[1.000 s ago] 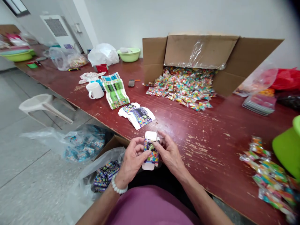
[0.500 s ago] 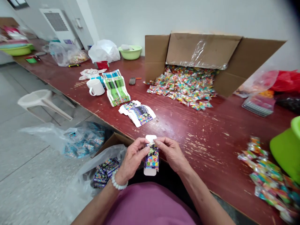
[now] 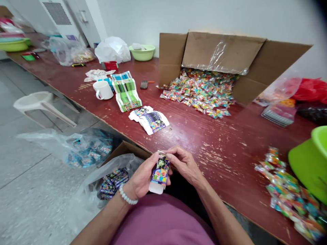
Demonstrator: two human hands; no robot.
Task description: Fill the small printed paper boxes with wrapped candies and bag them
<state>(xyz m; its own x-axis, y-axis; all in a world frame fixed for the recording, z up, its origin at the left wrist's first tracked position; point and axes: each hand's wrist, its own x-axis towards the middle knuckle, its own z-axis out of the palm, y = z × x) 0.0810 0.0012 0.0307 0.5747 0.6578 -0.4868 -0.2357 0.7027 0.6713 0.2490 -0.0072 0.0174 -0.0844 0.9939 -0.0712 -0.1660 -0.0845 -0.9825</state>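
Note:
A small printed candy box (image 3: 160, 170), purple and black with cartoon figures, is held over the table's front edge. My left hand (image 3: 144, 175) wraps round it from the left, its thumb along the side and its fingers behind. At the top end my right hand (image 3: 185, 165) pinches with thumb and forefinger where the white flap is folded over. A white flap (image 3: 156, 188) sticks out open at the bottom end. Flat unfolded purple cartons (image 3: 153, 121) lie beyond my hands, next to a stack of green cartons (image 3: 127, 92).
A cardboard box (image 3: 222, 51) on its side spills wrapped candies (image 3: 199, 93). More candies (image 3: 293, 197) lie at right beside a green basin (image 3: 309, 163). A white mug (image 3: 103, 90) stands left. Below, a plastic bag (image 3: 125, 163) holds purple boxes (image 3: 113, 182); a white stool (image 3: 35, 102) stands beyond.
The top flap, upright before, is now bent over. My left hand has shifted its grip round behind the box, which has tilted slightly. The camera view has moved a little.

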